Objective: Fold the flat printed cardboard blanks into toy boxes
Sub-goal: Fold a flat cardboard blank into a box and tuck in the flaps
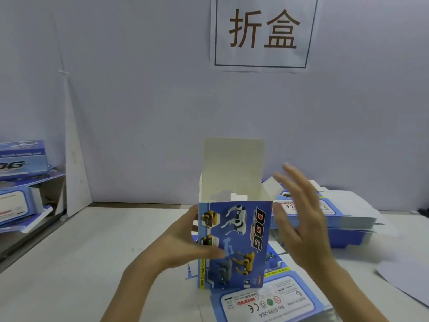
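A box stands upright at the centre of the frame, a little below the middle, blue printed face toward the camera with toy dogs and the word DOG running down its right side. Its top is open: the lid flap stands straight up at the back, plain inner side showing, and a small side flap juts out at the upper right corner.

The left hand grips the box from the left, thumb lying across the printed front and fingers wrapped round the left edge out of sight. The right hand is just right of the box, blurred, fingers straight and spread, palm turned toward the box; it holds nothing, and whether it touches the right wall cannot be told.

Under the box and toward the lower right lies a flat blank, its white label panel with a warning and CE marks upside down. Behind the right hand, at the right of the frame, sits a stack of blanks. At the left edge are folded boxes piled loosely. All rest on a pale table. A white sheet lies at the lower right edge. On the grey wall, upper right of centre, hangs a paper sign with two large brown characters in a black frame
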The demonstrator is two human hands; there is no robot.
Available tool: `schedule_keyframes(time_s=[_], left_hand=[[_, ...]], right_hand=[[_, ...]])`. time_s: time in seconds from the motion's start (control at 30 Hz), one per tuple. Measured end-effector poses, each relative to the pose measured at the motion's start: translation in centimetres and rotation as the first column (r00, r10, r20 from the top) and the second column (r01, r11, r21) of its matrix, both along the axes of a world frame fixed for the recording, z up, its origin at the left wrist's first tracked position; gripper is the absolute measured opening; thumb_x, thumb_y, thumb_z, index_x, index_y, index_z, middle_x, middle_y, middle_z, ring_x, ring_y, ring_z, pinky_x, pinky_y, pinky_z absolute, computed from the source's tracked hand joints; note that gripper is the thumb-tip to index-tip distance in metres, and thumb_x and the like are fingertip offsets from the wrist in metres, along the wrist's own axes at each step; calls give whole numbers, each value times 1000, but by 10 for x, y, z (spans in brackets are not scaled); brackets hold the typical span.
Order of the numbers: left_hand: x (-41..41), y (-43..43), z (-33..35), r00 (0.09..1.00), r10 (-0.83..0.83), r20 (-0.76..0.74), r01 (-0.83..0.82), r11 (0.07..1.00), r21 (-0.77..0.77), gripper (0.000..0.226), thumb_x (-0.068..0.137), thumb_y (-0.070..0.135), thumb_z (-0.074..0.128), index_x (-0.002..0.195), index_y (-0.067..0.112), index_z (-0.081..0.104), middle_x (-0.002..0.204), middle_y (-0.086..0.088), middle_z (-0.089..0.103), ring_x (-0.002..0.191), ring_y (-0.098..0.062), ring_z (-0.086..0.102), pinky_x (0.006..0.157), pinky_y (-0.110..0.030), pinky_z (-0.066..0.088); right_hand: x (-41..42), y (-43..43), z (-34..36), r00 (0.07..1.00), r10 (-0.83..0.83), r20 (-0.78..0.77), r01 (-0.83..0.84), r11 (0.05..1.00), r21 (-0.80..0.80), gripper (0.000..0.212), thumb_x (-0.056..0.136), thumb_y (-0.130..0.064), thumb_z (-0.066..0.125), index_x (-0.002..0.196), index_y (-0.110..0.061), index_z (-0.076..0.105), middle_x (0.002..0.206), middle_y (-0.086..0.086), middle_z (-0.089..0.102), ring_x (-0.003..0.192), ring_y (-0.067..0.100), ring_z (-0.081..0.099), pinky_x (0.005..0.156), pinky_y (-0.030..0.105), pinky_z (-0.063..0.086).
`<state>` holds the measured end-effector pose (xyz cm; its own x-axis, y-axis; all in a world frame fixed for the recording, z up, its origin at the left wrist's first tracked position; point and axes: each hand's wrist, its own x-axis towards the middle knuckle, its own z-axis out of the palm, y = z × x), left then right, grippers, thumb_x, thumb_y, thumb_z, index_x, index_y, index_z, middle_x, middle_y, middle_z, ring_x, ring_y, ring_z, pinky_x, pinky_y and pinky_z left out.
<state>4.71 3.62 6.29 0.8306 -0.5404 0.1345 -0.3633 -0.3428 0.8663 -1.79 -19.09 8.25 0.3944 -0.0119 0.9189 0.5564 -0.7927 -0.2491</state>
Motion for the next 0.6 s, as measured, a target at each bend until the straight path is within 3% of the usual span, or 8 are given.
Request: schedule_keyframes(time_s=[0.07, 0.13, 0.17, 0.2, 0.27, 0.33, 0.5, 0.6], left_hand=[[-3, 5, 8, 998, 33, 56, -36, 998, 55, 100, 51, 70, 75, 135, 58, 22, 148, 17, 38, 134, -10, 40, 104, -35, 44], [-6, 11, 20, 977, 131, 167, -114, 988, -108, 118, 47, 93, 54, 144, 57, -4, 157, 19, 16, 142, -5, 24, 111, -34, 32], [-9, 13, 27, 954, 172, 245, -118, 969, -218, 113, 50, 97, 44, 143, 58, -9, 157, 24, 11, 143, 1, 20, 111, -32, 28], [-12, 14, 32, 918, 198, 345, -102, 956, -276, 102, 58, 96, 35, 143, 59, -7, 156, 29, 9, 142, 6, 16, 110, -29, 24], [-18, 14, 37, 812, 205, 547, -95, 970, -224, 77, 75, 89, 21, 145, 58, 6, 152, 39, 9, 142, 9, 10, 110, -26, 17], [-19, 11, 36, 743, 190, 641, -116, 981, -157, 67, 83, 83, 13, 143, 56, 24, 150, 37, 19, 142, 10, 11, 108, -23, 16], [-13, 1, 19, 724, 260, 639, -131, 961, -242, 59, 87, 77, 13, 128, 44, 38, 141, 23, 42, 134, 4, 37, 111, -35, 37], [-11, -7, 8, 744, 286, 604, -76, 935, -348, 54, 87, 75, 30, 128, 42, 41, 141, 28, 41, 132, -3, 43, 102, -36, 47]], right_hand=[[4, 2, 8, 989, 24, -148, -50, 984, -172, 35, 93, -32, 45, 116, -15, 65, 125, -9, 58, 132, 13, 39, 110, 26, 30], [5, 2, 10, 978, 45, -204, -84, 980, -182, 34, 91, -38, 47, 99, -14, 69, 100, -11, 66, 116, 12, 46, 99, 24, 36], [4, 1, 10, 981, 53, -188, -88, 980, -180, 33, 90, -38, 49, 94, -13, 70, 91, -8, 68, 107, 11, 46, 94, 20, 37], [2, 0, 9, 986, 53, -158, -83, 978, -190, 31, 89, -37, 52, 91, -12, 70, 85, -6, 69, 101, 10, 46, 90, 15, 36], [0, -2, 6, 994, 32, -102, -54, 974, -221, 29, 87, -36, 55, 90, -12, 72, 81, -5, 69, 98, 11, 46, 89, 11, 35], [-1, -4, 3, 997, 22, -80, -40, 971, -235, 30, 88, -35, 55, 92, -11, 72, 83, -5, 70, 99, 11, 48, 90, 10, 36], [2, -3, -5, 995, -1, -98, -20, 978, -208, 27, 90, -32, 57, 101, -11, 70, 100, -5, 69, 109, 14, 53, 91, 22, 44], [4, 0, -9, 999, 6, -53, -16, 983, -182, 36, 94, -38, 50, 102, -9, 70, 102, -4, 69, 108, 11, 53, 97, 12, 37]])
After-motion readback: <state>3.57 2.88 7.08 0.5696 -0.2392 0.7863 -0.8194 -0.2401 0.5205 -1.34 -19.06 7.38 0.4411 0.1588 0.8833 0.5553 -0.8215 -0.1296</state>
